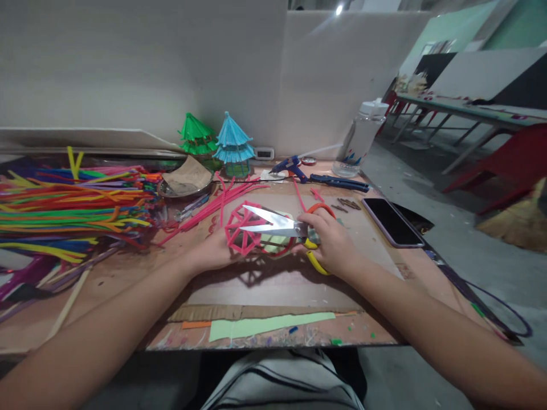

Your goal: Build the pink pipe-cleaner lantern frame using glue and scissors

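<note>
Near the middle of the table, my left hand (pixel 216 249) is closed on a pink lattice frame (pixel 243 242) made of thin fuzzy strips. The frame has spokes and is raised above the mat, casting a shadow. My right hand (pixel 331 242) grips scissors (pixel 282 225) with orange and yellow handles. Their blades are apart and point left, over the pink frame. A light green piece (pixel 277 242) with a dark red rim shows behind and below the blades.
Colourful pipe cleaners (pixel 77 213) lie at the left, beside a metal bowl (pixel 186 193). Behind stand green (pixel 198 135) and blue (pixel 233 142) small towers. A glue gun (pixel 290 166), pliers (pixel 339 182), bottle (pixel 359 139) and phone (pixel 392 222) are towards the right.
</note>
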Motion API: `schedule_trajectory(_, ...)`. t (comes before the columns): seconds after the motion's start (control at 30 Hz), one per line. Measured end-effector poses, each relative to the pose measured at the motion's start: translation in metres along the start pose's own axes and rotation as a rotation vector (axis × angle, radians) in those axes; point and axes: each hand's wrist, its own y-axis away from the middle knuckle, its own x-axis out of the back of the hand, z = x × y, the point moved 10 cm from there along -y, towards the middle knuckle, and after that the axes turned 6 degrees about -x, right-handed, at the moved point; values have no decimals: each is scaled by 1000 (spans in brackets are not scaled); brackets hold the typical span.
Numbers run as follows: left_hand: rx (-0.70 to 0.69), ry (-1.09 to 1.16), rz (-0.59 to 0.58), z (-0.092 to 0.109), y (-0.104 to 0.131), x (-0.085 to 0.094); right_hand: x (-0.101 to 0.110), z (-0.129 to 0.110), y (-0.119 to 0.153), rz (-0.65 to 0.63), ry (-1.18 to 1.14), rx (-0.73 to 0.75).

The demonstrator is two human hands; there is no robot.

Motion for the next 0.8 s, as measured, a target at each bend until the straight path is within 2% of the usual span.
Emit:
schedule_trajectory(0.13,-6,-62,-2,6,0,-1,1,-4,0,-11,5,9)
schedule_trajectory(0.33,4,-32,-1,14,-1,-3,-1,-7,0,-52,-32,-5)
schedule_trajectory(0.6,23,-106,-4,15,0,-2,-1,-9,1,-57,-70,1)
schedule_trajectory(0.8,43,-53,-17,14,0,-4,-1,-9,0,-59,-82,-22)
